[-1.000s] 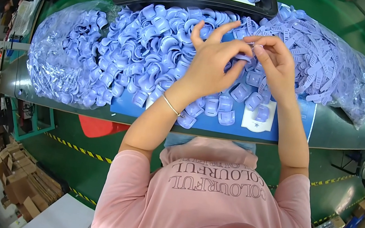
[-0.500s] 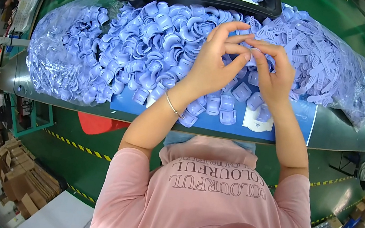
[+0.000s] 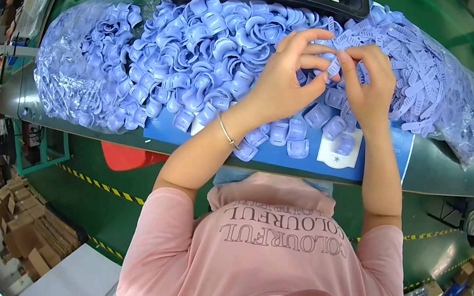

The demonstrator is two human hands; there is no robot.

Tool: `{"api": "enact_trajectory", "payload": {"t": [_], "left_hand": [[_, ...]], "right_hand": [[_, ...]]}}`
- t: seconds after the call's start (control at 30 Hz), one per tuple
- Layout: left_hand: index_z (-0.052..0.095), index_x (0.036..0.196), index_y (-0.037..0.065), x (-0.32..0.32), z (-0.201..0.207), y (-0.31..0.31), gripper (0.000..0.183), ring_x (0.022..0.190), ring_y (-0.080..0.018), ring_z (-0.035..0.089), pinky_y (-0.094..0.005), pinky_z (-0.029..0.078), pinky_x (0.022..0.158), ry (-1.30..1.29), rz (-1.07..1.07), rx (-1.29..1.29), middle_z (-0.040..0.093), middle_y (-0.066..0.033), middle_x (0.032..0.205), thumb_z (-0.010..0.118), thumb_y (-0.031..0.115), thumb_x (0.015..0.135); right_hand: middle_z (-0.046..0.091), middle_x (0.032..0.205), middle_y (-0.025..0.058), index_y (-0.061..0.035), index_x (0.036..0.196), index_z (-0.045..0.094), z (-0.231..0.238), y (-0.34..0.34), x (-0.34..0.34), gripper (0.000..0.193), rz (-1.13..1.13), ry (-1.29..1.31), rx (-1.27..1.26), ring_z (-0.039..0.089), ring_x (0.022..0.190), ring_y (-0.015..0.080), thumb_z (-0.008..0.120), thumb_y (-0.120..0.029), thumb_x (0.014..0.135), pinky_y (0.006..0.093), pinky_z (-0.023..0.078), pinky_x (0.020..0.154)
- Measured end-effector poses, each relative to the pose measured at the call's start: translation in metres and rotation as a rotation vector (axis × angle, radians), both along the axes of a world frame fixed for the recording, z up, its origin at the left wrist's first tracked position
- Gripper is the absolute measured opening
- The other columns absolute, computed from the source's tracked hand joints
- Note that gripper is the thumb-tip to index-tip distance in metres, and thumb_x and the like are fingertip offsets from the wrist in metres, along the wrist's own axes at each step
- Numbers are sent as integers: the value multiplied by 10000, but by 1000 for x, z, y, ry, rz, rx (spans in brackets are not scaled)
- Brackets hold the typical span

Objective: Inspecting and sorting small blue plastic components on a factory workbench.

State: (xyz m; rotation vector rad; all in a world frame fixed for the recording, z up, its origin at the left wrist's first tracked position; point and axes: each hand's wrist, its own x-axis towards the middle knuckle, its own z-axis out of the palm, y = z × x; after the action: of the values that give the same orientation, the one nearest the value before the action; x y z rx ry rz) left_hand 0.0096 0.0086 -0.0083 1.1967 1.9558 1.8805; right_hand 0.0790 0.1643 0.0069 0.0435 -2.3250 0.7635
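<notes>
Apparently mid-piece, the left hand (image 3: pixel 285 84) pinches a slatted strip (image 3: pixel 333 67), the right hand (image 3: pixel 375 86) closed at its twelve o'clock, hold unclear, while curved pieces (image 3: pixel 200 66) at nine o'clock and loose strips (image 3: pixel 416 71) at three remain.

The hands (image 3: pixel 284 88) now hold their thumbs (image 3: pixel 312 89) farther apart, exposing a slotted strip (image 3: pixel 333 69).

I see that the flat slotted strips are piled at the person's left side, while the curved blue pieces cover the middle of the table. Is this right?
Not quite: the head view shows the flat slotted strips piled at the person's right side. The curved blue pieces do cover the middle of the table.
</notes>
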Motion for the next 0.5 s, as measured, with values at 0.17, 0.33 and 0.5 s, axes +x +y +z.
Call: {"api": "enact_trajectory", "payload": {"t": [0.17,0.33,0.5], "left_hand": [[475,1107,39,0,0,-1,394,1060,-202,577,-533,125,1080,279,127,-42,658,-24,925,617,46,740],[447,1167,47,-5,-3,-3,480,1048,-208,567,-582,69,1069,548,266,-155,616,-6,899,619,53,718],[373,1320,55,-3,0,-2,595,1056,-210,561,-578,58,1063,452,241,-135,623,2,880,633,87,785]], "right_hand": [[623,782,63,-30,802,609,3,-7,0,76,24,-84,-146,573,701,220,670,-76,801,338,439,716],[656,811,51,-49,836,633,2,-5,3,69,10,14,71,613,768,230,674,-94,804,377,460,845],[673,822,33,-70,879,656,4,-5,5,112,53,-21,83,633,795,204,697,-107,782,412,427,936]]}}
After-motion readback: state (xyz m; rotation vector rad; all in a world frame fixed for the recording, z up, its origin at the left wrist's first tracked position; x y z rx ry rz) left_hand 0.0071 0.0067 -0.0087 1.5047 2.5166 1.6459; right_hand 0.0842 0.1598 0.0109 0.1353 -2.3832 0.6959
